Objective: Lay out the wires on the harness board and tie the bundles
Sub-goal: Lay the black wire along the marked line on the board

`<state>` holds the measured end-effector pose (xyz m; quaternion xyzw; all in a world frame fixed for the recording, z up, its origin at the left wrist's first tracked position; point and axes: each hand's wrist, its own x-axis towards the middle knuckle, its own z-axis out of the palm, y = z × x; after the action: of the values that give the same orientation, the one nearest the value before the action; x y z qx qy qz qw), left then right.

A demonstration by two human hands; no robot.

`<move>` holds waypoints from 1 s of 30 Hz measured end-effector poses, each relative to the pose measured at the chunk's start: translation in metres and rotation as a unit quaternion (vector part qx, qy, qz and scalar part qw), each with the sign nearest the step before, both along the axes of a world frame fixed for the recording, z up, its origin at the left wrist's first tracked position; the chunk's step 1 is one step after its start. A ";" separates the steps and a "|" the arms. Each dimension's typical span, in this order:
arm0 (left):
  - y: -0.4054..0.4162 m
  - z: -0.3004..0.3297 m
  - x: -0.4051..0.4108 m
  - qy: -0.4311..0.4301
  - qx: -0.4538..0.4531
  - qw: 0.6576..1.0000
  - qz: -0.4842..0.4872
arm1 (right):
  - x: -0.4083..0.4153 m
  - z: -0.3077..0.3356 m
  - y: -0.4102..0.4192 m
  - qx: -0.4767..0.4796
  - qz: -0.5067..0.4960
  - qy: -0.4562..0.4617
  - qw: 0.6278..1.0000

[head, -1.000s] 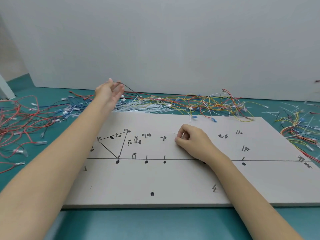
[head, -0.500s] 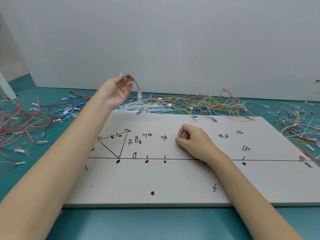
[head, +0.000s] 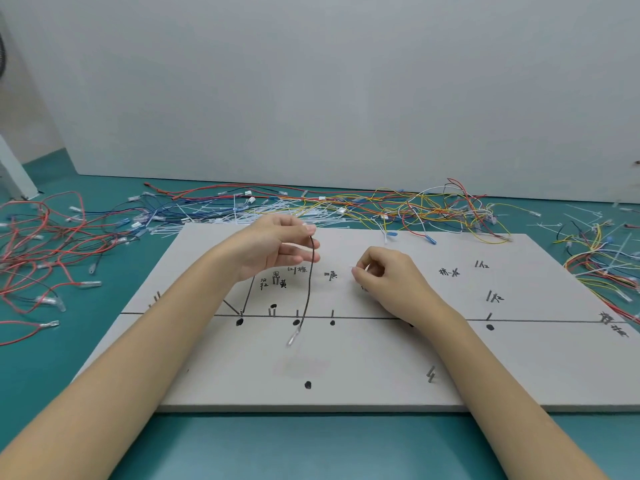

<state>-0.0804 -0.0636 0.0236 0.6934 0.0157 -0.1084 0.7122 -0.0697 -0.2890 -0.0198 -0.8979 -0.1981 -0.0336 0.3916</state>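
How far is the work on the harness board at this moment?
Barely started. Done: nothing lies on the harness board yet. In hand: the left hand pinches a black wire hanging above it; the right hand holds something small and pale. Left: routing wires from the loose pile and tying every bundle.

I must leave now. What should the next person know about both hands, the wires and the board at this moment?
Left hand pinches a black wire by its top end; it hangs over the harness board, terminal low.
Right hand rests curled on the board, pinching something small and white; what it is, I cannot tell.
Done: no wire lies on the board yet.
Left: route this wire, fetch the others from the wire piles behind, tie the bundles.
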 end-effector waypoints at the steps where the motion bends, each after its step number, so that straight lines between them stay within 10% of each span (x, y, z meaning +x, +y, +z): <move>1: 0.002 0.000 -0.001 0.000 0.008 1.000 -0.004 | -0.001 0.000 0.000 -0.002 0.001 0.001 1.000; 11: 0.007 0.007 -0.003 -0.060 0.009 0.997 0.054 | -0.040 0.028 0.029 0.165 0.095 -0.013 0.982; 30: 0.033 -0.003 0.010 -0.095 0.049 0.992 0.062 | -0.078 0.012 0.060 0.147 0.189 -0.017 0.971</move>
<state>-0.0706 -0.0306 0.0204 0.7323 -0.0043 0.0032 0.6809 -0.1480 -0.2289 -0.0079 -0.7761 -0.3636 -0.0029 0.5152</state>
